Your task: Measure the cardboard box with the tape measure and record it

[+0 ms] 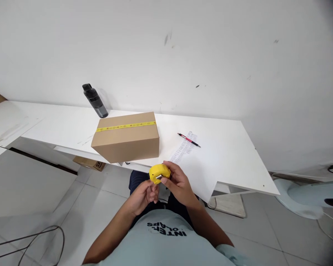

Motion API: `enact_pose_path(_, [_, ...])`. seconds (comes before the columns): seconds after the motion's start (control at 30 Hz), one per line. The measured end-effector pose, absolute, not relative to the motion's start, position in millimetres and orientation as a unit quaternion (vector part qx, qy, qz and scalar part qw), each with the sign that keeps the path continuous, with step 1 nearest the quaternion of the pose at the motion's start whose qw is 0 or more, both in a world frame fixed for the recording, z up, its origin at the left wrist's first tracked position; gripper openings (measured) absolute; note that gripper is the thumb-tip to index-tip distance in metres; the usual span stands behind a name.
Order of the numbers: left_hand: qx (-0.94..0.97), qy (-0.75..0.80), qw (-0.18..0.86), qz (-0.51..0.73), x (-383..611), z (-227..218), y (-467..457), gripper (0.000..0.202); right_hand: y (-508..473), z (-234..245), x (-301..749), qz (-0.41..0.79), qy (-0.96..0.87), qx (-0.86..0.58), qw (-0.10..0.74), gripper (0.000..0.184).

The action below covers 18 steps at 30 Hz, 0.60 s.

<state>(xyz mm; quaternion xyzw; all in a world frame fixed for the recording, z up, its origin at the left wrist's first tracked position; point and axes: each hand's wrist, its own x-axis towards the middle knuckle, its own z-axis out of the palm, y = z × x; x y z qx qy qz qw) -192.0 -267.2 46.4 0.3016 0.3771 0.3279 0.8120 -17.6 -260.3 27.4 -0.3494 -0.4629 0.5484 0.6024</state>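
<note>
A yellow tape measure (157,171) with a metal clip is held in front of my body, just off the table's front edge. My right hand (181,184) grips it from the right, thumb beside the clip. My left hand (144,194) pinches at its lower left corner with the fingers curled; whether any blade is drawn out cannot be made out. Beyond the hands, a closed cardboard box (127,136) with yellow printed tape along its top sits on the white table (224,147).
A black bottle (96,101) stands behind the box near the wall. To the right, a red and black pen (189,140) lies across a paper sheet with handwriting (180,152). Under the table is another cardboard box (90,162). A wire-like frame (44,232) is at lower left.
</note>
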Motion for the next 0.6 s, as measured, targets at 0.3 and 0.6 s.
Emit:
enact_pose_path(0.3, [0.443,0.548,0.546,0.453,-244,31,-259,0.045,-249,10,-21,0.661,-0.419,-0.298,0.547,0.082])
enact_pose_path(0.6, [0.437,0.683,0.271,0.519,-332,-20,-197,0.083,-199,-24,-33,0.679,-0.340,-0.359,0.543,0.127])
